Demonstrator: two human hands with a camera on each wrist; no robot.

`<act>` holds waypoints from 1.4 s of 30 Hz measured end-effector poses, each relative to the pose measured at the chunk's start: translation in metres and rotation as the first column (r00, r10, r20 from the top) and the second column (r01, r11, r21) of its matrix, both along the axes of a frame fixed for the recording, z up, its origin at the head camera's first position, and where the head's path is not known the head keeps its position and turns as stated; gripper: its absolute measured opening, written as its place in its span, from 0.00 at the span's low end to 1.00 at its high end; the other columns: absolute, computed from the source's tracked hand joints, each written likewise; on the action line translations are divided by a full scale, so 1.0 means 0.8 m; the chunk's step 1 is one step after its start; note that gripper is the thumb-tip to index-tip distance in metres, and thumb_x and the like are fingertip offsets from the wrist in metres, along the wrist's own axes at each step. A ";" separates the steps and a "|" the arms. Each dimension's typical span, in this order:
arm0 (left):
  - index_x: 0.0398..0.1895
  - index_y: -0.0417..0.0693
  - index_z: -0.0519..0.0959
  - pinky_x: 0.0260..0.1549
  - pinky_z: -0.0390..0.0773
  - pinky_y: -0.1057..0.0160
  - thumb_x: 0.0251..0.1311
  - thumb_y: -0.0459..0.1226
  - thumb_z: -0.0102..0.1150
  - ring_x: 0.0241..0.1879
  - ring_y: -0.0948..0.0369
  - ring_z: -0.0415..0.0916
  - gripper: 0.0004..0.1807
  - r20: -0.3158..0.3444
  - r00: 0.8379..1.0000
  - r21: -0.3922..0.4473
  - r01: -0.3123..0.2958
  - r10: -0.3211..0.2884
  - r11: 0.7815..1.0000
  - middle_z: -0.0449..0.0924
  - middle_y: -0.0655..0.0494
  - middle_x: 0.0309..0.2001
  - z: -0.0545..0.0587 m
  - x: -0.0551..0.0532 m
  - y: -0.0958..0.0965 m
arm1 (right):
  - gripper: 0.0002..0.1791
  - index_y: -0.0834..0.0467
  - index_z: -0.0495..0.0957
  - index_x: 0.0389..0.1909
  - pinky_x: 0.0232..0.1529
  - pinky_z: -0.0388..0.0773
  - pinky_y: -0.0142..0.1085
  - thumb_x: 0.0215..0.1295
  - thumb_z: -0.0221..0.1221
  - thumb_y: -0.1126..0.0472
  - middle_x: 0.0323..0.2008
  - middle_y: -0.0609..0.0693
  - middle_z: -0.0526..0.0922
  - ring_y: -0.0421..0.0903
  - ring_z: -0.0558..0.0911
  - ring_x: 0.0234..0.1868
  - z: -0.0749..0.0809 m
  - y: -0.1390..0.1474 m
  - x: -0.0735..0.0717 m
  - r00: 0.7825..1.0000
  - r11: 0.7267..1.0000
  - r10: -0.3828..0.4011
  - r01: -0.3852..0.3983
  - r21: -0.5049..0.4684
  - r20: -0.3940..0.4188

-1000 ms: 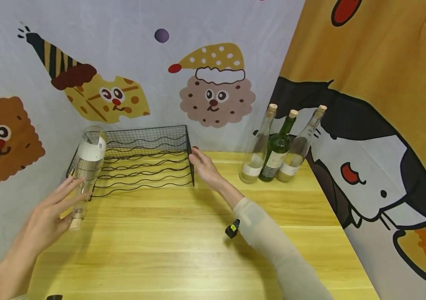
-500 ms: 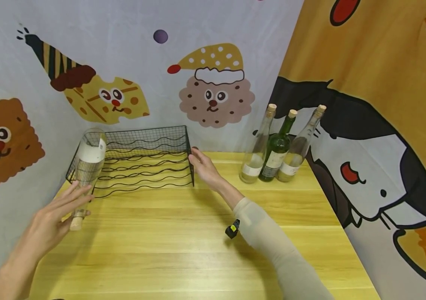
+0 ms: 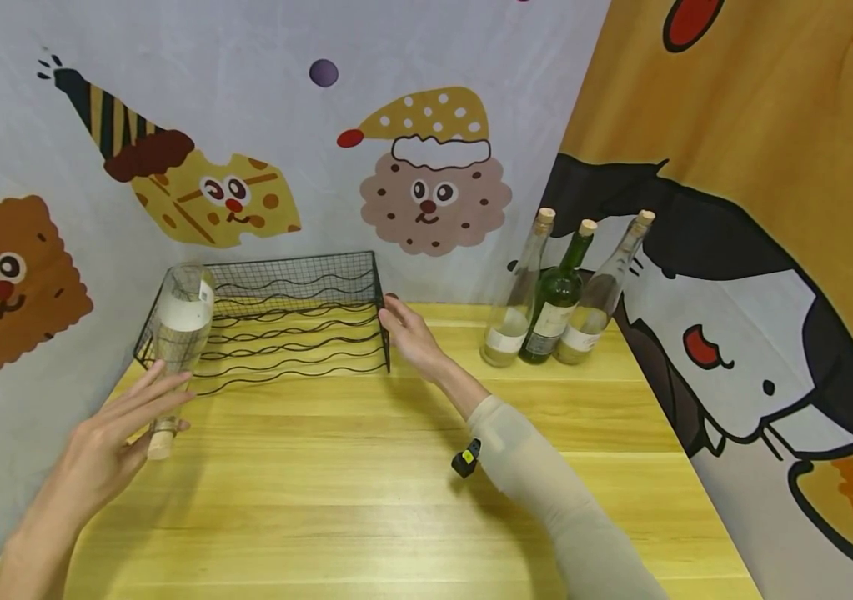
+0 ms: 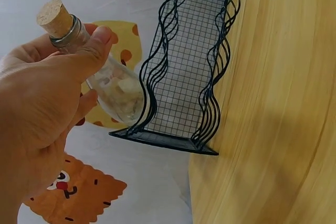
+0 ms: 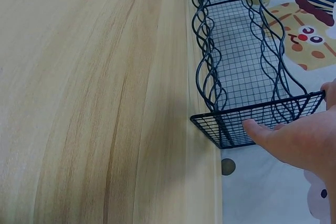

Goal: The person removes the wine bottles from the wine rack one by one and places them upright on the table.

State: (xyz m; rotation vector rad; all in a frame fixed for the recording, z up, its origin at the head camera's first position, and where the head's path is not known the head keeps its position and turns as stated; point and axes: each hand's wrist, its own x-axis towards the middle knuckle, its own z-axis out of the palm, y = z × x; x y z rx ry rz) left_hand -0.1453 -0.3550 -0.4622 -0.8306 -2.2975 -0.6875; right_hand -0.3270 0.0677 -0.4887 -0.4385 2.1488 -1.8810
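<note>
My left hand [image 3: 107,433] holds a clear glass bottle [image 3: 184,333] by its neck, cork [image 3: 159,446] toward me. In the left wrist view the thumb presses one side of the neck just below the cork [image 4: 55,18]. The bottle's broad end with a white label lies over the left end of a black wire wine rack [image 3: 306,279]; whether it touches the wavy bars is unclear. My right hand [image 3: 411,337] touches the rack's right end. In the right wrist view the thumb lies against the mesh end panel [image 5: 236,124], with fingers near its top edge.
Three corked bottles stand together on the table's right: a clear one [image 3: 503,333], a green one [image 3: 557,292] and another clear one [image 3: 594,312]. Behind the rack hangs a printed cloth [image 3: 246,67]. The wooden table [image 3: 366,500] stretches in front.
The bottle in my left hand has shifted slightly right, and its broad end sits a little lower. My left hand has moved slightly along with it. The right hand and rack stay put.
</note>
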 end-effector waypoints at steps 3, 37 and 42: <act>0.63 0.38 0.89 0.20 0.59 0.83 0.29 -0.01 0.64 0.89 0.66 0.62 0.51 -0.010 1.000 0.008 0.006 -0.006 1.000 0.78 0.64 0.80 0.000 -0.001 0.003 | 0.37 0.53 0.51 0.94 0.90 0.66 0.64 0.95 0.45 0.44 0.94 0.54 0.51 0.59 0.58 0.93 0.000 0.000 0.000 1.000 1.000 -0.003 0.003 -0.002 0.005; 0.56 0.25 0.88 0.76 0.75 0.78 0.92 0.48 0.48 0.78 0.72 0.76 0.31 -0.249 0.968 0.183 0.029 0.017 0.983 0.92 0.30 0.57 0.065 -0.051 0.055 | 0.38 0.52 0.51 0.94 0.89 0.69 0.63 0.95 0.46 0.42 0.93 0.57 0.55 0.60 0.61 0.92 0.001 0.001 -0.001 1.000 0.999 -0.011 0.010 0.031 0.018; 0.57 0.25 0.86 0.77 0.72 0.81 0.91 0.38 0.51 0.77 0.74 0.77 0.21 -0.257 0.965 0.227 0.013 0.047 0.974 0.91 0.31 0.57 0.072 -0.060 0.061 | 0.38 0.50 0.52 0.94 0.89 0.69 0.63 0.94 0.46 0.42 0.93 0.57 0.55 0.60 0.61 0.92 -0.001 0.000 -0.002 1.000 1.000 -0.014 0.014 0.024 0.014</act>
